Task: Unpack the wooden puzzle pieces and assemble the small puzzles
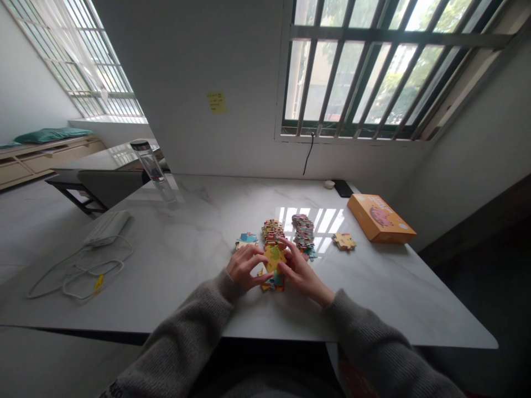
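Both hands meet at the middle of the white marble table (186,249). My left hand (245,266) and my right hand (301,271) pinch a yellow puzzle piece (274,257) between them, held just above a small stack of pieces (274,282). Two taller stacks of puzzle pieces (271,231) (302,232) stand just beyond the hands. A loose blue piece (247,239) lies left of the stacks, and a yellow piece (344,241) lies to the right.
An orange puzzle box (379,218) lies at the right rear. A clear bottle (153,168) stands at the back left. A white power adapter (107,228) with a coiled cable (78,271) lies near the left edge. A black phone (343,188) rests by the wall.
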Tool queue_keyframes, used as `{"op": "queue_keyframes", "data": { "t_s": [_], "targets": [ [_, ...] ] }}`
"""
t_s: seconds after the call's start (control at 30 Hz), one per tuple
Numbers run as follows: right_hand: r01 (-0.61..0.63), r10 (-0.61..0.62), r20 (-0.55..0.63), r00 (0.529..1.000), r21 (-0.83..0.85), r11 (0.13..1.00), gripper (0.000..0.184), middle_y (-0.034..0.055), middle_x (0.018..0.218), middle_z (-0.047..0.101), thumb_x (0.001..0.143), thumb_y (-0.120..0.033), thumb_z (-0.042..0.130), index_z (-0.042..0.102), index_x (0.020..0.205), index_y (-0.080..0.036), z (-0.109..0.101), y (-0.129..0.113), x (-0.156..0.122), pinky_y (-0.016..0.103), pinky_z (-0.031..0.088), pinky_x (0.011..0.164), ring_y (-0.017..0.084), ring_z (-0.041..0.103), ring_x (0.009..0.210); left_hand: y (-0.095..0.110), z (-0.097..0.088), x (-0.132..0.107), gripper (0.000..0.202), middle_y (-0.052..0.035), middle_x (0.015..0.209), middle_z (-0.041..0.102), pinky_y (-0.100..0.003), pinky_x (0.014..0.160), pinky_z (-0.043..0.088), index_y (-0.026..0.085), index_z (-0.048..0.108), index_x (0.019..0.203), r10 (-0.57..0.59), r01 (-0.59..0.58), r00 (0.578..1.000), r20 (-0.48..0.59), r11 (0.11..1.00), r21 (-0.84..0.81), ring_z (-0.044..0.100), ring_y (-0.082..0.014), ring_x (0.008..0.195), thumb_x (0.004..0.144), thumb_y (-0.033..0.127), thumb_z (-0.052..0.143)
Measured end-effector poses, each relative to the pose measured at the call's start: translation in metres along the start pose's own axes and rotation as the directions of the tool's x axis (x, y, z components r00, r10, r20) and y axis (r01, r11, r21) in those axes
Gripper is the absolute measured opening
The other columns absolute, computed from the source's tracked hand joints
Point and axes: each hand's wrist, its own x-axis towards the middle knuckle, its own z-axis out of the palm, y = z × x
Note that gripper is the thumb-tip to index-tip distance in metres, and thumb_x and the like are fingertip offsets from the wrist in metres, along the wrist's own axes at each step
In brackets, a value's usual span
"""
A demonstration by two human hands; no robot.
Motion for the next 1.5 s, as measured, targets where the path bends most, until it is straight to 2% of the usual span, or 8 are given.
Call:
{"op": "queue_keyframes", "data": {
  "t_s": [0.27,0.33,0.47,0.6,0.73,0.97,1.13,1.5],
  "targets": [
    [-0.007,-0.01,-0.167,0.986,-0.104,0.995,0.026,0.0018,0.087,0.06,0.094,-0.034,0.054,0.053,0.118,-0.023,-0.006,0.002,0.002,0.03,0.051,0.068,0.016,0.059,0.075,0.005,-0.007,0.001,0.018,-0.0032,0.075,0.058,-0.035,0.072,0.051,0.022,0.061,0.077,-0.065,0.063,0.996,-0.066,0.997,-0.037,0.057,-0.0193,0.075,0.088,0.035,0.066],
    [0.0,-0.025,-0.153,0.988,-0.161,0.987,0.021,0.0024,0.087,0.062,0.094,-0.034,0.055,0.058,0.111,-0.022,-0.008,0.003,0.002,0.031,0.052,0.07,0.016,0.059,0.076,0.006,-0.009,0.001,0.012,-0.0056,0.087,0.061,-0.038,0.078,0.053,0.022,0.063,0.088,-0.064,0.058,0.996,-0.069,0.995,-0.086,0.058,-0.0215,0.085,0.085,0.033,0.069],
    [0.01,-0.024,-0.102,0.994,-0.134,0.991,0.023,0.0035,0.09,0.064,0.092,-0.037,0.059,0.059,0.109,-0.021,-0.005,0.003,0.001,0.032,0.053,0.071,0.016,0.061,0.078,0.009,-0.01,0.002,0.039,-0.0099,0.119,0.06,-0.046,0.098,0.049,0.023,0.062,0.109,-0.028,0.042,0.995,0.099,0.988,-0.147,0.055,-0.0279,0.111,0.076,0.037,0.078],
    [-0.016,0.012,-0.081,0.997,-0.041,0.999,0.026,0.0035,0.091,0.065,0.092,-0.042,0.061,0.059,0.109,-0.021,-0.003,0.001,0.001,0.031,0.053,0.069,0.016,0.062,0.077,0.012,-0.008,0.002,0.04,-0.0093,0.127,0.057,-0.048,0.1,0.048,0.025,0.061,0.11,-0.066,0.093,0.982,0.177,0.985,-0.148,0.051,-0.0295,0.117,0.073,0.024,0.076],
    [-0.007,0.004,-0.055,0.998,-0.055,0.998,0.028,0.0017,0.086,0.063,0.093,-0.04,0.06,0.059,0.114,-0.022,-0.002,-0.004,0.0,0.029,0.051,0.065,0.015,0.059,0.073,0.01,-0.007,0.001,0.04,-0.0086,0.124,0.056,-0.047,0.1,0.048,0.025,0.061,0.105,-0.049,0.073,0.99,0.131,0.981,-0.182,0.051,-0.0293,0.116,0.068,0.013,0.071],
    [0.044,-0.08,-0.174,0.982,-0.202,0.978,0.028,0.0017,0.086,0.059,0.097,-0.033,0.053,0.056,0.123,-0.023,-0.005,-0.015,-0.002,0.032,0.052,0.072,0.017,0.059,0.077,-0.036,-0.02,0.003,0.036,-0.0082,0.123,0.058,-0.047,0.102,0.045,0.023,0.062,0.105,-0.2,0.201,0.98,0.013,0.977,-0.069,0.051,-0.0278,0.113,0.07,0.012,0.063],
    [0.076,-0.12,-0.132,0.984,-0.295,0.952,0.03,0.0012,0.084,0.059,0.097,-0.028,0.051,0.054,0.127,-0.024,-0.005,-0.017,-0.004,0.034,0.05,0.074,0.017,0.058,0.077,-0.068,-0.022,0.002,0.027,-0.0068,0.118,0.062,-0.048,0.103,0.042,0.021,0.063,0.097,-0.355,0.355,0.934,0.035,0.935,-0.019,0.053,-0.0269,0.108,0.07,0.015,0.06],
    [0.136,-0.19,-0.071,0.979,-0.465,0.875,0.031,0.0016,0.083,0.062,0.094,-0.019,0.049,0.056,0.125,-0.022,-0.008,-0.013,-0.006,0.033,0.048,0.073,0.017,0.058,0.074,-0.071,-0.018,-0.001,0.027,-0.0063,0.124,0.064,-0.052,0.104,0.04,0.021,0.062,0.1,-0.441,0.456,0.877,0.19,0.889,-0.037,0.054,-0.0279,0.111,0.073,0.019,0.061]
  ]
}}
